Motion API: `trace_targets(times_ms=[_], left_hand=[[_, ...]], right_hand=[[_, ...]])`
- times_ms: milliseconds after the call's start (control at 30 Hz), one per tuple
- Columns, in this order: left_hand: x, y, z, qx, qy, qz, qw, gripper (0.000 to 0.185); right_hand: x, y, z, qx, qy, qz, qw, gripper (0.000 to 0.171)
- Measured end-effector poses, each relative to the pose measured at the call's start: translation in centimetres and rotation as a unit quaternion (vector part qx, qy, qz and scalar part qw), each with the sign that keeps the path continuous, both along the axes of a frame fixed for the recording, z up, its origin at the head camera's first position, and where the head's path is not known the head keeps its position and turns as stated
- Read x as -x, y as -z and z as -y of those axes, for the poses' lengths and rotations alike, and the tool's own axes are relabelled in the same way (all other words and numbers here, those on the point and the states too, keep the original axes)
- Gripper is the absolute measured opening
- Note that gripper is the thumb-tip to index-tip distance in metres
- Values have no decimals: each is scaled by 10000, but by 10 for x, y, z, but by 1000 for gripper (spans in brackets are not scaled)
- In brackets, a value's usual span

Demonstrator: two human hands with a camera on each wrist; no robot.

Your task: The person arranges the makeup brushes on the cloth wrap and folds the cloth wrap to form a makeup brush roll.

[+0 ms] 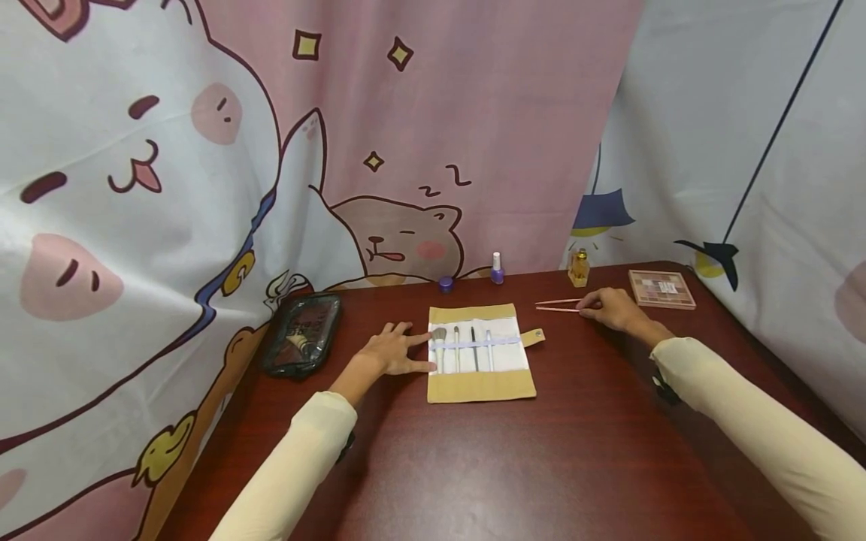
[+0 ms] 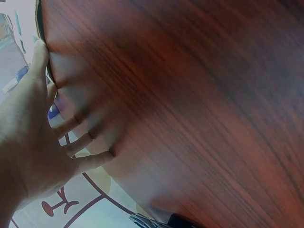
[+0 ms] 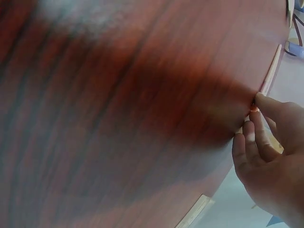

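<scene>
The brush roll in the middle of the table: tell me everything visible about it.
The brush roll lies unrolled and flat on the dark wooden table. It looks like tan fabric with a white inner panel, a pale strap across it and a small snap tab on its right edge. Four makeup brushes stand side by side under the strap, heads toward the curtain. The left hand rests at its left edge, fingers straight, index finger reaching the largest brush.

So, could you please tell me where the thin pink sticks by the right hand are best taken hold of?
Probably at their right ends, coming from the right. The pink sticks lie flat, pointing left-right, and the right hand already has its fingertips there. They are slim, so a fingertip pinch suits better than a full grip.
</scene>
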State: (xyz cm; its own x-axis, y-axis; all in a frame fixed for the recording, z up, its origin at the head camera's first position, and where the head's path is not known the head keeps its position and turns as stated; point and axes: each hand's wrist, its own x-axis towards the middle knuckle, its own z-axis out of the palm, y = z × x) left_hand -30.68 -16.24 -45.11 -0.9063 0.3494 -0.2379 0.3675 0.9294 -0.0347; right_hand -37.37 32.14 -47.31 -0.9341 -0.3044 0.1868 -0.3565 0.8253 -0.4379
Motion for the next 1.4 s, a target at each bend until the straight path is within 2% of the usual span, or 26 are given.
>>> trace_targets(times_ms=[300, 633, 867, 1000, 1133, 1233, 1400], left_hand=[[-2, -2, -1, 12, -13, 28, 10000, 87], [-1, -1, -1, -12, -31, 15, 10000, 88], [-1, -1, -1, -5, -53, 10, 10000, 88], [-1, 0, -1, -23, -37, -1, 10000, 87], [-1, -1, -1, -24, -33, 3, 10000, 87], [-2, -1, -1, -11, -39, 7, 10000, 87], [-3, -3, -1, -7, -42, 25, 10000, 86]], right_hand=[[-7, 1, -5, -80, -191, -239, 9995, 15], [-15, -10, -14, 51, -536, -309, 9981, 10], [-20, -24, -16, 124, -682, -796, 9944, 7], [-20, -33, -16, 480, -647, -844, 9932, 11], [-19, -44, -14, 1159, -510, -628, 9900, 19], [-18, -51, -9, 1751, -391, -349, 9832, 28], [-18, -60, 8, 2318, -373, -158, 9719, 38]])
